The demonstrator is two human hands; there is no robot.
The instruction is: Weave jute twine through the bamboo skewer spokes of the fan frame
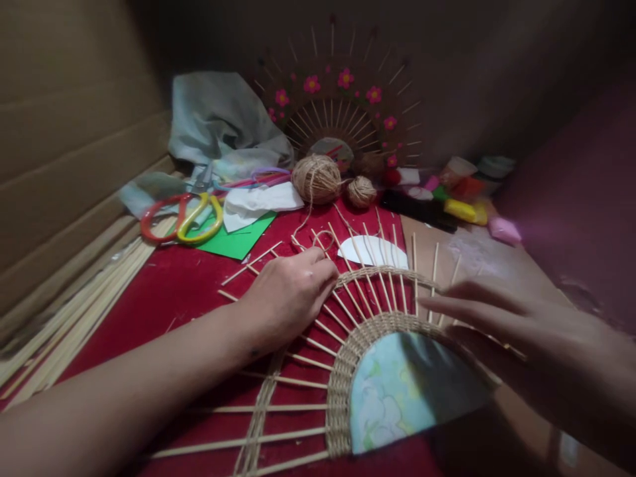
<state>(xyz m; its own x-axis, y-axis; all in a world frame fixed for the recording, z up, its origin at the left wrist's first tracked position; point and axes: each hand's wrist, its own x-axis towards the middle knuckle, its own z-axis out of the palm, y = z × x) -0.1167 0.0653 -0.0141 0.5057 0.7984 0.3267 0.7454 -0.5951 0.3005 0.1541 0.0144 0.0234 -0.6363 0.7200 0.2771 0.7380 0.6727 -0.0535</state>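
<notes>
A half-round fan frame of thin wooden sticks (298, 379) lies before me, its inner band of woven jute twine (339, 397) edging a pale blue patterned half-disc (392, 391). An outer twine band (382, 270) crosses the sticks further out. My left hand (298, 288) is closed at this outer band on the upper left, fingertips pinched on the twine; its exact grip is partly hidden. Over the right-hand sticks, my right hand (527, 324) is open, fingers stretched out and slightly blurred. Loose twine runs from near my left hand to a twine ball (317, 179).
Scissors with red and yellow handles (200, 218) lie by green paper (233, 245). Long sticks (94, 298) are bundled at left. Behind are a smaller twine ball (362, 191), a finished flowered fan (342, 79), a grey cloth (218, 119) and a yellow packet (460, 211).
</notes>
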